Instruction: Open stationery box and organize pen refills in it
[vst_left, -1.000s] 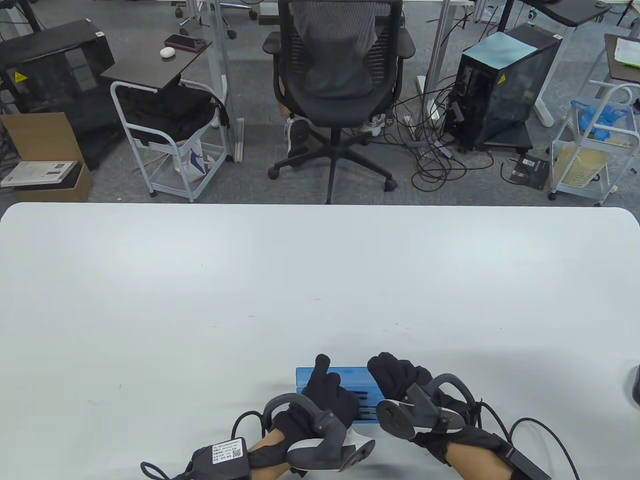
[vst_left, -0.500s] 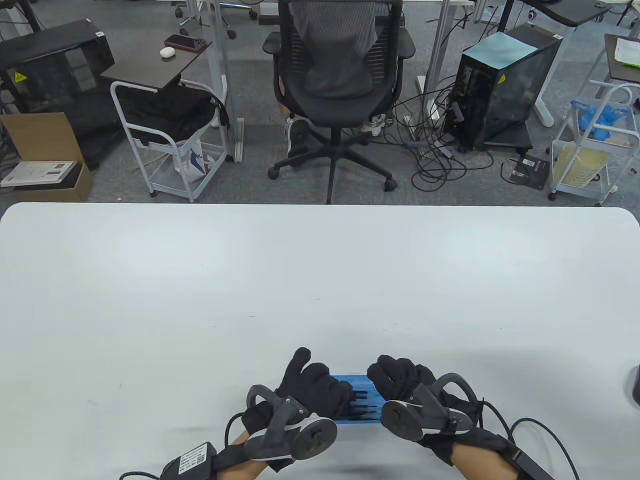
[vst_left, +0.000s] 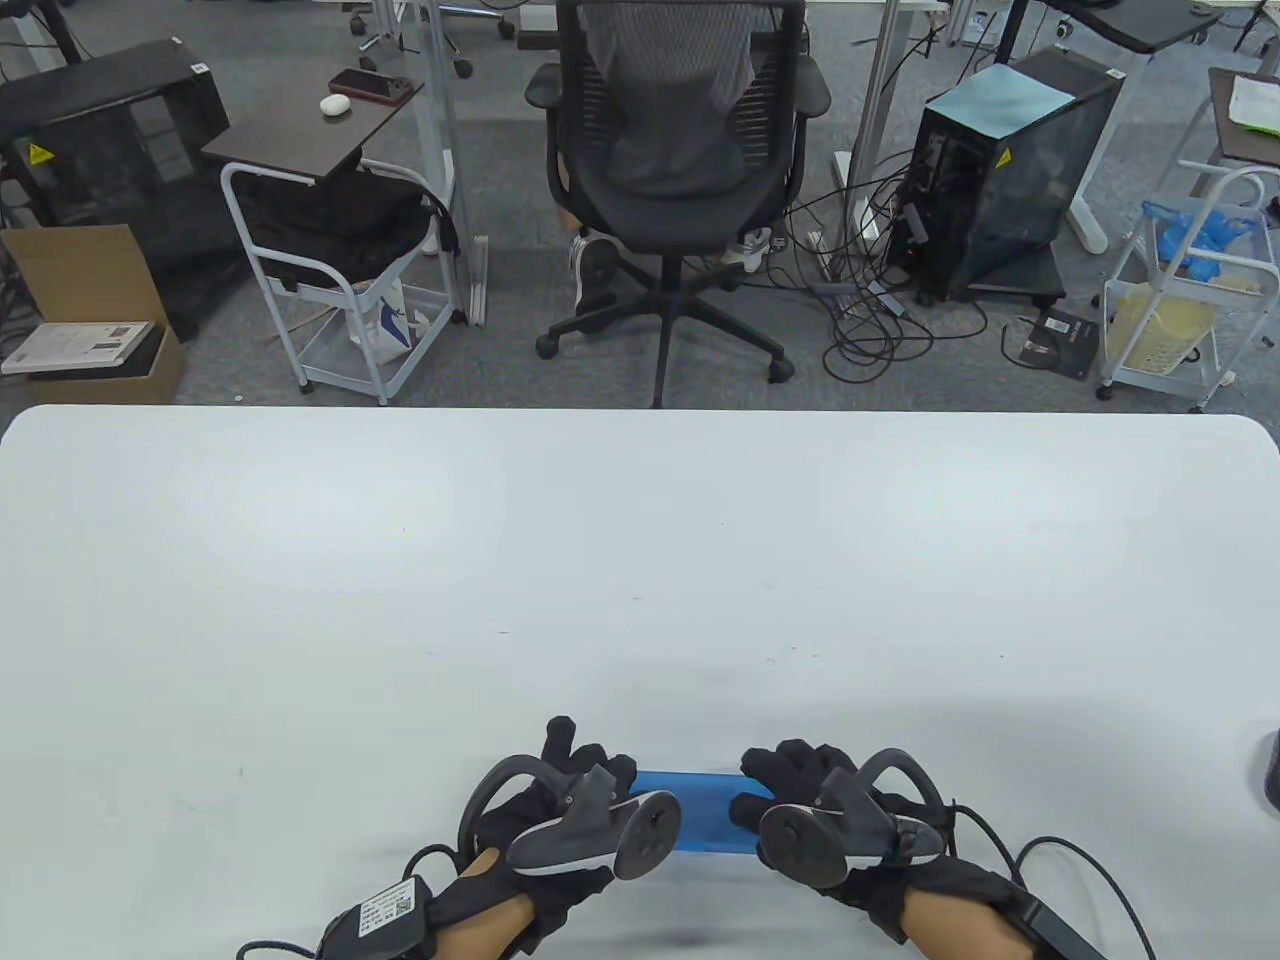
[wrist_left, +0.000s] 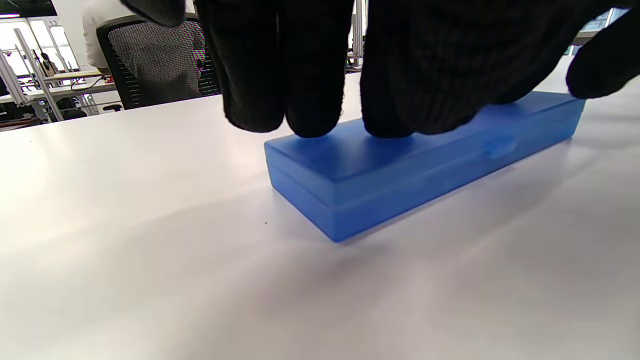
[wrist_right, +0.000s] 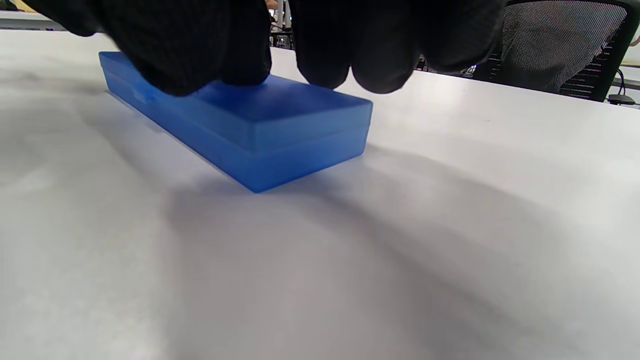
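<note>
White table (vst_left: 640, 560) carries a closed box (vst_left: 700, 825) under both hands' (vst_left: 570, 800) (vst_left: 800, 790) pressing, uncurled fingertips (wrist_left: 310, 120), so organizing looks finished; next, just lift away.

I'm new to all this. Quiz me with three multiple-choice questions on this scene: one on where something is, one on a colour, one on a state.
1. Where on the table is the box?
A. far edge
B. near edge, between the hands
C. left corner

2. What colour is the box?
A. red
B. blue
C. green

3. Is the box's lid up or down?
A. down
B. propped up
C. taken off

Answers:
1 B: it lies between the left hand and the right hand.
2 B: both wrist views show translucent blue plastic.
3 A: the lid sits flat on the base, fingers resting on top.
</note>
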